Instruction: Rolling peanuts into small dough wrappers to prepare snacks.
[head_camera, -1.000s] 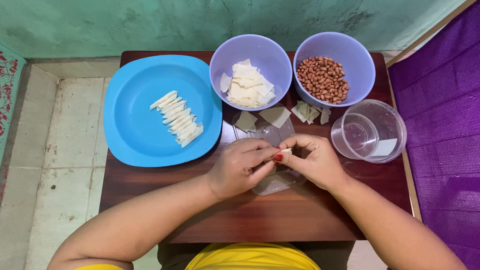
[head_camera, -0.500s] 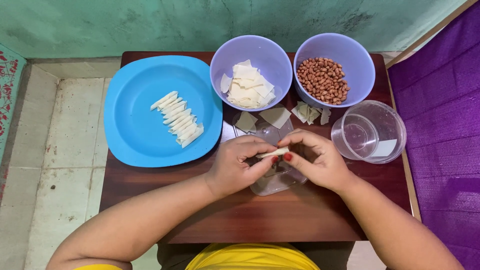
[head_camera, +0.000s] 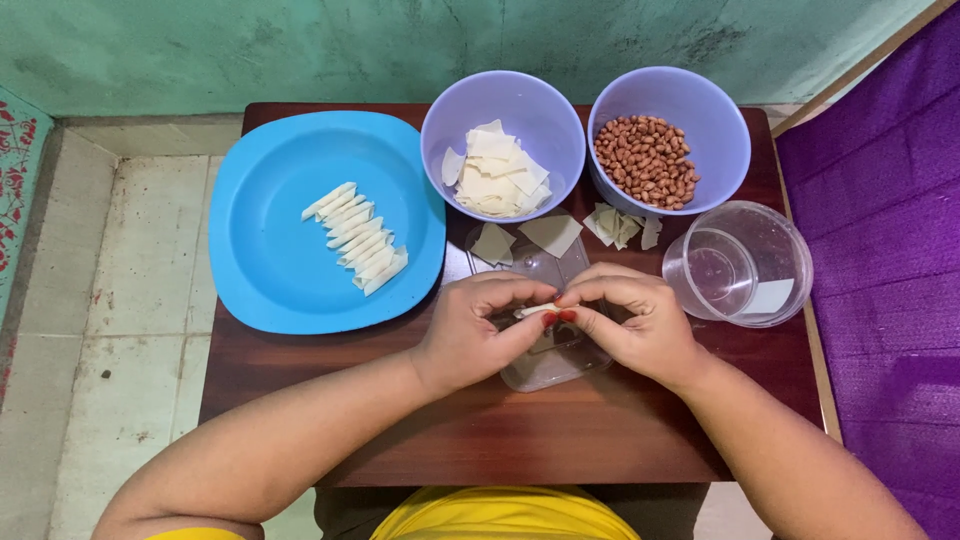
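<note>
Your left hand (head_camera: 478, 335) and right hand (head_camera: 632, 322) meet with fingertips pinched together on a small pale roll (head_camera: 537, 310), held above a clear lid (head_camera: 545, 345) on the table (head_camera: 560, 430). Beyond lie a wrapper bowl (head_camera: 503, 130), a peanut bowl (head_camera: 668, 135), a blue plate (head_camera: 270, 270) with finished rolls (head_camera: 357, 238), and a clear tub (head_camera: 740, 263).

small pale rolled dough wrapper (head_camera: 536, 310), lying crosswise, pinched between fingertips of both hands, above clear lid
</note>
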